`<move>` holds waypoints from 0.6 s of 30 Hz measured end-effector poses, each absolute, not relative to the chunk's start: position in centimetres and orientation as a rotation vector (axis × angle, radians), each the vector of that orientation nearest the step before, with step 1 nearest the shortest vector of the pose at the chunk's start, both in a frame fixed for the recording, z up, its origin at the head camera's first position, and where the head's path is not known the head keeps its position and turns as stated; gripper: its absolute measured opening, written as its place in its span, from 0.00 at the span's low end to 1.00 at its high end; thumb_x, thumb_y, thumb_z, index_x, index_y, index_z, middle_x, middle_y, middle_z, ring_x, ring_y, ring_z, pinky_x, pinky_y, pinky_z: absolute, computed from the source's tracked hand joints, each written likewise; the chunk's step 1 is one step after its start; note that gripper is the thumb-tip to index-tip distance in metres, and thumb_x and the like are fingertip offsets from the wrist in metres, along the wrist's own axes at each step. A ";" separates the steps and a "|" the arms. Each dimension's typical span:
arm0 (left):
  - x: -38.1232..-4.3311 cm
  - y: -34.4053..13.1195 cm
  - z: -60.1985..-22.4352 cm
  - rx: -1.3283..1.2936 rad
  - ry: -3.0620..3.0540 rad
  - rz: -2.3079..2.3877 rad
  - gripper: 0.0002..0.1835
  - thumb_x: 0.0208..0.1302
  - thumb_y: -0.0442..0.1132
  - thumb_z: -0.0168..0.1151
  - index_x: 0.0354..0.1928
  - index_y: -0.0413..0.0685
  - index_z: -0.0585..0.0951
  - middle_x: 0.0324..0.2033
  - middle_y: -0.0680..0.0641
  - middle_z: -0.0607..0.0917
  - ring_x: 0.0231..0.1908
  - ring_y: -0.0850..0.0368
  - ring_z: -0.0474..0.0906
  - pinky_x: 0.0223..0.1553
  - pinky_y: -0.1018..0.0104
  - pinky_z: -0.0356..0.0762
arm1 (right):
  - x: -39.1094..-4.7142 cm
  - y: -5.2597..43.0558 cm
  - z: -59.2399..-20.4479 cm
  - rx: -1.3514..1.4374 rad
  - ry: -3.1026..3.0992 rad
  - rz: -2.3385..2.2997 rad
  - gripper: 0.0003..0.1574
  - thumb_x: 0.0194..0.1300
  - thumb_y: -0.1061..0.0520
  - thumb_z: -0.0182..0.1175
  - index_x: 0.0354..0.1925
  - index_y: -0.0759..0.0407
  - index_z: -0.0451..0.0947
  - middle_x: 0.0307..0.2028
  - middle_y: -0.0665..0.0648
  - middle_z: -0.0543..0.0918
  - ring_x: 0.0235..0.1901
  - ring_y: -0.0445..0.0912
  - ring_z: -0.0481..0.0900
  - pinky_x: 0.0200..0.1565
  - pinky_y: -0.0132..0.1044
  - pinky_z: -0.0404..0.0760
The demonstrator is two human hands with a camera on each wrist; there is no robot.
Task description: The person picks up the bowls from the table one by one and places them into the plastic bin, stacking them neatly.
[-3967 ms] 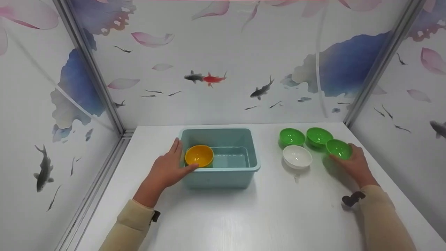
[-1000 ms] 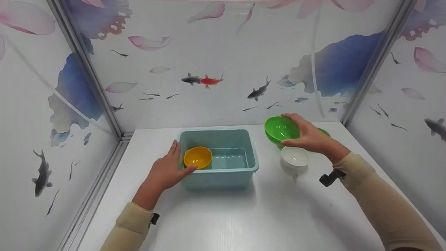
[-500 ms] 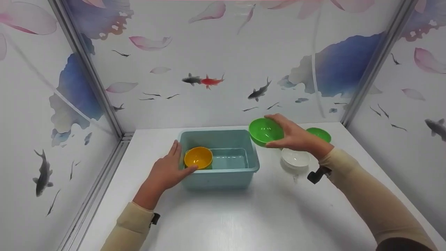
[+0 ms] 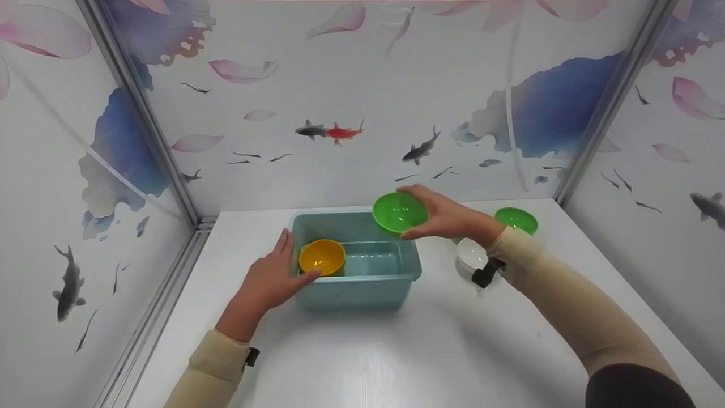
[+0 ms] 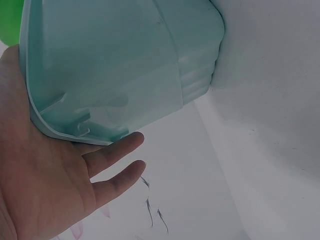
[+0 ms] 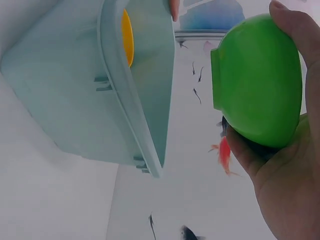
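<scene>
In the head view, my right hand [image 4: 444, 215] grips a green bowl [image 4: 396, 214] by its right side, thumb at the near rim. It is held over the back right part of the light blue plastic tub [image 4: 351, 293]. The right wrist view shows the bowl's outside and foot, with the bowl apart from the tub rim. A yellow bowl [image 4: 322, 258] sits inside the tub at the left. My left hand [image 4: 272, 277] rests against the tub's left front corner, its fingers extended along the outer left side and its thumb along the front rim.
Right of the tub, a white bowl [image 4: 470, 258] stands partly behind my right sleeve. Another green bowl [image 4: 516, 220] is farther back on the white table [image 4: 362, 362]. A sliver of green shows below my right wrist. Printed panels enclose the back and sides.
My right hand picked up the rightmost green bowl and carried it left, past the other bowls, to over the tub. My left hand has stayed at the tub's corner.
</scene>
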State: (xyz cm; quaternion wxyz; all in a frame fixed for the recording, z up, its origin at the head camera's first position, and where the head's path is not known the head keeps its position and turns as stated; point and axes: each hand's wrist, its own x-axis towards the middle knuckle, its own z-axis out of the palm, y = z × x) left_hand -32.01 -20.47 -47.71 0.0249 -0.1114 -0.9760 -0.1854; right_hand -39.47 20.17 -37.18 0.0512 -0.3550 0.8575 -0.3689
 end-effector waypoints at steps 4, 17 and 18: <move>-31.9 -20.4 -47.7 -0.337 -3.022 -0.572 0.70 0.67 0.88 0.47 0.89 0.38 0.46 0.89 0.37 0.46 0.78 0.28 0.67 0.73 0.31 0.70 | -40.2 18.7 -37.1 -1.061 2.588 -1.071 0.69 0.57 0.42 0.85 0.85 0.60 0.60 0.71 0.60 0.75 0.65 0.55 0.78 0.68 0.56 0.78; -32.1 -20.5 -47.6 -0.335 -3.024 -0.578 0.71 0.67 0.88 0.47 0.89 0.38 0.46 0.88 0.36 0.47 0.76 0.28 0.70 0.72 0.31 0.71 | -42.2 14.6 -37.1 -1.161 2.532 -0.944 0.68 0.59 0.41 0.84 0.84 0.60 0.59 0.72 0.58 0.74 0.65 0.53 0.76 0.71 0.53 0.75; -32.1 -20.5 -47.6 -0.331 -3.026 -0.572 0.70 0.67 0.88 0.47 0.89 0.38 0.46 0.88 0.36 0.47 0.76 0.28 0.70 0.72 0.31 0.71 | -42.3 14.3 -37.0 -1.165 2.527 -0.929 0.68 0.59 0.42 0.83 0.84 0.59 0.60 0.72 0.58 0.75 0.66 0.53 0.76 0.72 0.53 0.75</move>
